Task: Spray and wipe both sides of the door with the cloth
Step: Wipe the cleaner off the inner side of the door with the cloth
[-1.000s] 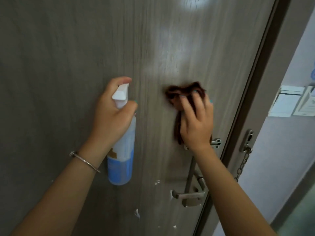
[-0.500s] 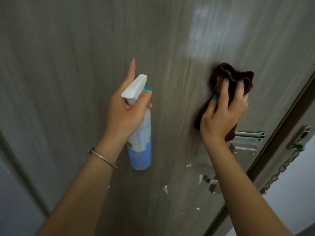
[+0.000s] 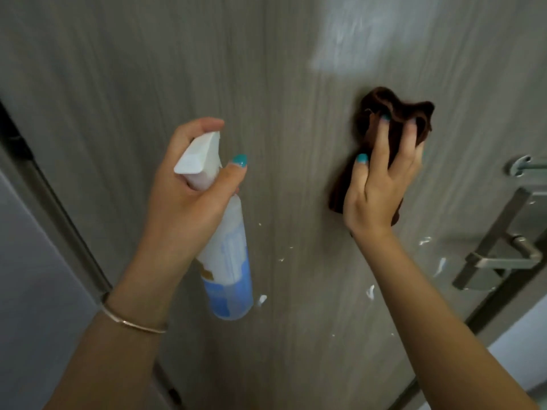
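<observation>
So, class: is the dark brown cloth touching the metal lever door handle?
Apart. The head view shows bare door between the dark brown cloth and the metal lever door handle.

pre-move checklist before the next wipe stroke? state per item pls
1. Dark brown cloth pressed on the grey wood-grain door by right hand: ok.
2. White-and-blue spray bottle gripped in left hand: ok.
3. Index finger on the trigger: cannot tell.
4. White foam drips lower down wiped: not ok.
5. Metal lever handle out of the cloth's way: ok.
6. Other side of door done: cannot tell.
</observation>
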### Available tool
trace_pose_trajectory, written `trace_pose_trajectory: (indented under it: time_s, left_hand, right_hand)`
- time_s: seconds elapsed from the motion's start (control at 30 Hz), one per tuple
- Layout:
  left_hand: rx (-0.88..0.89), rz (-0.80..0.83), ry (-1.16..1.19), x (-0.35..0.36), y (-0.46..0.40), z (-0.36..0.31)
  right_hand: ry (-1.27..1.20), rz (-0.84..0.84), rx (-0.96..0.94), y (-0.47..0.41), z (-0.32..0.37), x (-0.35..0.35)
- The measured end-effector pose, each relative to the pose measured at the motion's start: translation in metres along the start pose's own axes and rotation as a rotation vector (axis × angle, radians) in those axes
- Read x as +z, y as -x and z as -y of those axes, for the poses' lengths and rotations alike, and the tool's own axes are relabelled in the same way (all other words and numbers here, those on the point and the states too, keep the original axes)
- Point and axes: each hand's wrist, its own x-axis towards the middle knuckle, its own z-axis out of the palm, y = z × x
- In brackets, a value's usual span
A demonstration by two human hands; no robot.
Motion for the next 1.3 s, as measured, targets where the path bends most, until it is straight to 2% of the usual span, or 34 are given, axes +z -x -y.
trace_pose_trajectory:
  time_s: [0.13, 0.23, 0.3, 0.43, 0.53, 0.7, 0.8, 0.97, 1.17, 1.3]
  left_hand:
    - [-0.048, 0.087, 0.079, -0.026, 0.023, 0.048]
    - [0.05, 0.172, 0.151, -0.037, 0.043, 0.087]
    - [0.133, 0.219, 0.19, -0.04, 0.06, 0.11]
    - [0.224, 0.171, 0.214, -0.031, 0.095, 0.152]
    - [0.248, 0.147, 0.224, -0.025, 0.116, 0.178]
    - [0.2, 0.146, 0.339, -0.025, 0.138, 0.21]
    - [0.183, 0.129, 0.377, -0.029, 0.142, 0.218]
    - [0.251, 0.018, 0.367, -0.033, 0.145, 0.217]
    - [0.289, 0.012, 0.307, -0.03, 0.15, 0.213]
    - [0.276, 0.007, 0.297, -0.031, 0.157, 0.219]
  right_hand:
    - [-0.079, -0.022, -0.145, 0.023, -0.001, 0.011]
    - [-0.159, -0.02, -0.296, 0.032, -0.005, 0.014]
    - [-0.142, -0.011, -0.397, 0.039, -0.005, 0.018]
    - [0.009, -0.053, -0.503, 0.057, -0.004, 0.03]
    - [0.142, -0.058, -0.512, 0.089, 0.003, 0.041]
    - [0.179, 0.004, -0.585, 0.139, 0.011, 0.059]
    - [0.199, 0.008, -0.58, 0.138, 0.008, 0.06]
    - [0.244, 0.053, -0.57, 0.131, 0.012, 0.058]
    - [0.238, 0.05, -0.522, 0.114, 0.03, 0.059]
    - [0.253, 0.003, -0.52, 0.144, 0.024, 0.065]
